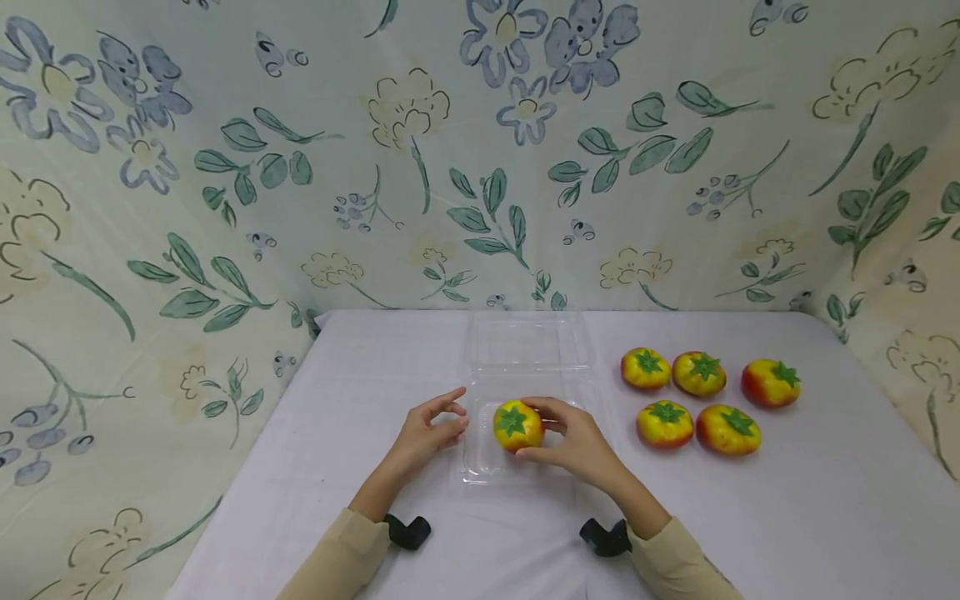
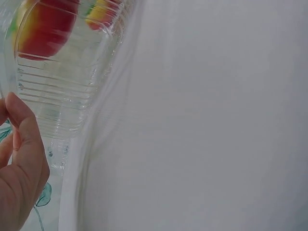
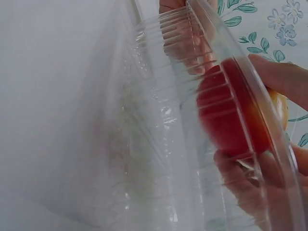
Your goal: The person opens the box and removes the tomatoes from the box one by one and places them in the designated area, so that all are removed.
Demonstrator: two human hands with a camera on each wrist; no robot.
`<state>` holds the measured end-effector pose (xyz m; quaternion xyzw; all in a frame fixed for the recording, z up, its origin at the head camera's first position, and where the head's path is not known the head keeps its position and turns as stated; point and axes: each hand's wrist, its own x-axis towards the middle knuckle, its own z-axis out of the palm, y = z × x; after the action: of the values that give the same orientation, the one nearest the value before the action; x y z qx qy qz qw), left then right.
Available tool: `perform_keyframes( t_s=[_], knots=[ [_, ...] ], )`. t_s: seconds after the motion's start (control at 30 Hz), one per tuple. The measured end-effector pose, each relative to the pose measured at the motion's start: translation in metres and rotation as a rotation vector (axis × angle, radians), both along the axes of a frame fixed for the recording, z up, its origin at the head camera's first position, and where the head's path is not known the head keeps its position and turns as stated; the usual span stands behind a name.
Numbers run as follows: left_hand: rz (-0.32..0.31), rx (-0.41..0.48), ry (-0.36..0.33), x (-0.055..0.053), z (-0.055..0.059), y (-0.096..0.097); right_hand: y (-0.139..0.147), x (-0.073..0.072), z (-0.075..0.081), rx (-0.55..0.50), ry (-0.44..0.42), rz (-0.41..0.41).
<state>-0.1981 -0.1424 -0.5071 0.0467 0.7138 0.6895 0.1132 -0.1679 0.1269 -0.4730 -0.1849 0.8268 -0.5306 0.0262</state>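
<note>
A yellow-and-red toy tomato (image 1: 517, 426) with a green star-shaped top is over the base of a clear plastic clamshell box (image 1: 480, 472). My right hand (image 1: 581, 446) grips this tomato from its right side, thumb at the near side and fingers at the far side. Through the clear wall, the right wrist view shows its red underside. Whether it touches the box floor I cannot tell. Beside the box's left edge, my left hand (image 1: 427, 433) holds nothing, its fingers loosely bent; contact with the edge is unclear.
Several more toy tomatoes (image 1: 664, 424) lie on the white cloth to the right of the box. The box's lid (image 1: 528, 343) lies folded back toward the rear. A floral curtain (image 1: 420, 208) hangs behind the table. Black wrist mounts (image 1: 408, 533) sit below both hands.
</note>
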Motion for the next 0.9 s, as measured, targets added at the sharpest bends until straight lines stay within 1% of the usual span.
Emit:
perform_keyframes(
  t_s=[0.17,0.4,0.9],
  knots=[
    [-0.001,0.013,-0.005,0.001,0.001,0.001,0.008,0.002,0.002,-0.031,-0.020,0.024],
    [-0.001,0.018,0.004,0.001,0.001,0.001,0.018,0.005,0.006,-0.030,-0.038,0.006],
    [0.000,0.056,-0.012,0.000,-0.001,0.000,0.033,0.008,0.007,-0.019,0.002,-0.020]
  ],
)
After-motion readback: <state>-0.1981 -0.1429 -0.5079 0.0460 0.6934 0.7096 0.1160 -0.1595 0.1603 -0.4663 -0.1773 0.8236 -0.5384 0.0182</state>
